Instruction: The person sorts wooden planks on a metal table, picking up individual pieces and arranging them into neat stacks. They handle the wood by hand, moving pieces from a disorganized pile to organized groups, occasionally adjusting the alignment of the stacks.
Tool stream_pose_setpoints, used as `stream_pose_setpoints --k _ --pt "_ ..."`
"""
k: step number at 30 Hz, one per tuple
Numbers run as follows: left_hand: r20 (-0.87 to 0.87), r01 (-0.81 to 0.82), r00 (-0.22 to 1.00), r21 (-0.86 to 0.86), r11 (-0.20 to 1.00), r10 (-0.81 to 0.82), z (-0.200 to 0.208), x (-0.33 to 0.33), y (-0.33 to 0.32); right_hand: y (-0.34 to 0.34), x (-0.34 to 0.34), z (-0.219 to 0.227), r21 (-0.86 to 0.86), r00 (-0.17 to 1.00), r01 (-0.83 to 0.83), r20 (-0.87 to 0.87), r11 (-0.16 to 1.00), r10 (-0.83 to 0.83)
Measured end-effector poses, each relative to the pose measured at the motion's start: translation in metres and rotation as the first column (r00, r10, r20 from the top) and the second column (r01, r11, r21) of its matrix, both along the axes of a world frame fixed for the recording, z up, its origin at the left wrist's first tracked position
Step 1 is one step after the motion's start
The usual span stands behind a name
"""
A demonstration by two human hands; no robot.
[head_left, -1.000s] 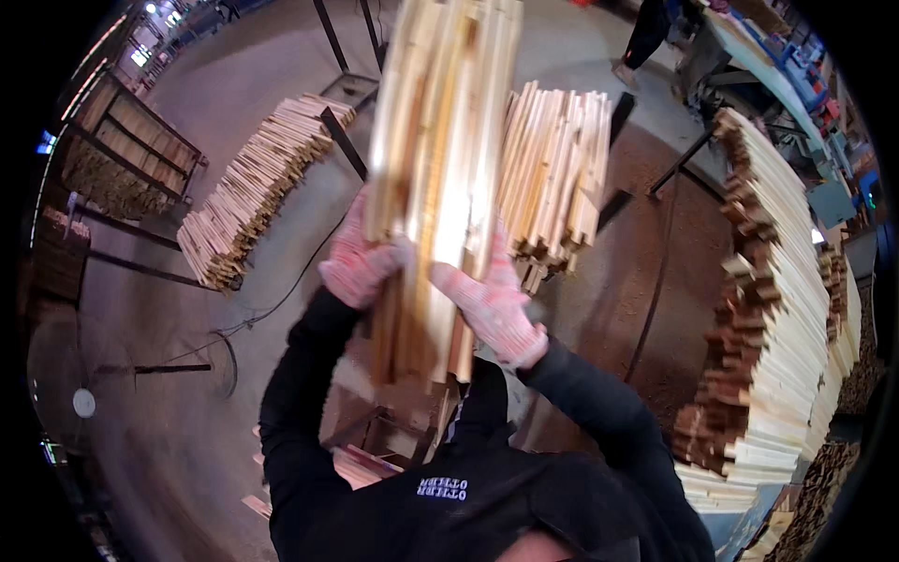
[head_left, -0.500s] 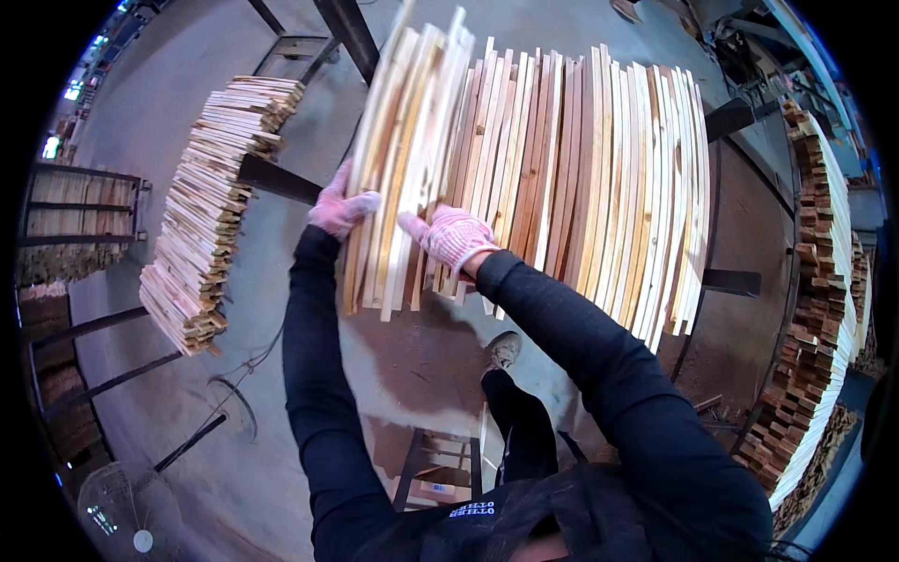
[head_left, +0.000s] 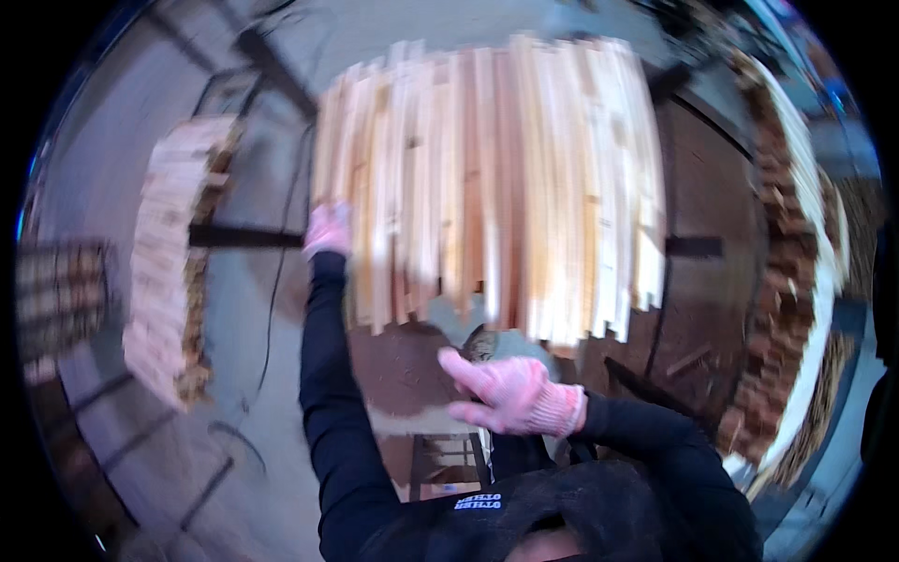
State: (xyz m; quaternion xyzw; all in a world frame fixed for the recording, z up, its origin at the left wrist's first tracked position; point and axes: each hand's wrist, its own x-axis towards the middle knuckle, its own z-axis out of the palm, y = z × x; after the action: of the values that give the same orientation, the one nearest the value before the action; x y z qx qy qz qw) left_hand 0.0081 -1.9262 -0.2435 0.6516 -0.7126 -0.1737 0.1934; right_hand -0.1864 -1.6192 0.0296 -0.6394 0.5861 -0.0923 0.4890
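Observation:
A wide row of pale and reddish wooden strips (head_left: 487, 187) lies side by side in front of me, blurred by motion. At its left edge my left hand (head_left: 327, 230), in a pink and white knit glove, touches the outermost strips; its fingers are too smeared to read. Lower down, in front of the strips' near ends and apart from them, is my right hand (head_left: 517, 391) in a matching glove. It is open, with fingers apart and nothing held.
Dark metal arms (head_left: 248, 236) stick out on both sides of the row. A stack of wooden strips (head_left: 169, 258) stands to the left, and a tall curved stack (head_left: 782, 281) to the right. Below me is a small frame stand (head_left: 448, 459).
The bundle both hands held at the left now lies against the row. My right hand has let go and drawn back toward me; my left hand stays at the left edge. The view has shifted.

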Motion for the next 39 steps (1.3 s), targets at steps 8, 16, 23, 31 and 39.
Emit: stream_pose_setpoints --k 8,16,23,31,39 --pt "-0.697 0.435 0.561 -0.210 0.875 -0.447 0.175 -0.111 0.157 0.298 -0.098 0.089 -0.348 0.703 0.616 -0.161 0.707 -0.693" --pt "-0.975 0.622 -0.069 -0.209 -0.755 0.213 0.405 -0.310 0.714 0.759 -0.115 0.148 -0.883 -0.667 0.430 -0.169 -0.189 -0.726" --pt "-0.588 0.750 -0.517 0.038 -0.660 -0.622 0.279 -0.451 1.144 1.178 -0.114 0.071 -0.574 -0.890 0.448 -0.357 -0.685 -0.283" --pt "-0.245 0.792 -0.464 0.316 -0.523 -0.851 0.251 -0.502 1.363 1.252 -0.195 -0.030 -0.247 -0.743 0.644 0.024 -0.724 -0.669" --pt "-0.865 0.705 -0.439 -0.165 -0.690 -0.242 0.386 -0.604 1.393 1.281 -0.283 0.135 -0.603 -0.378 0.358 0.605 -0.713 -0.701"
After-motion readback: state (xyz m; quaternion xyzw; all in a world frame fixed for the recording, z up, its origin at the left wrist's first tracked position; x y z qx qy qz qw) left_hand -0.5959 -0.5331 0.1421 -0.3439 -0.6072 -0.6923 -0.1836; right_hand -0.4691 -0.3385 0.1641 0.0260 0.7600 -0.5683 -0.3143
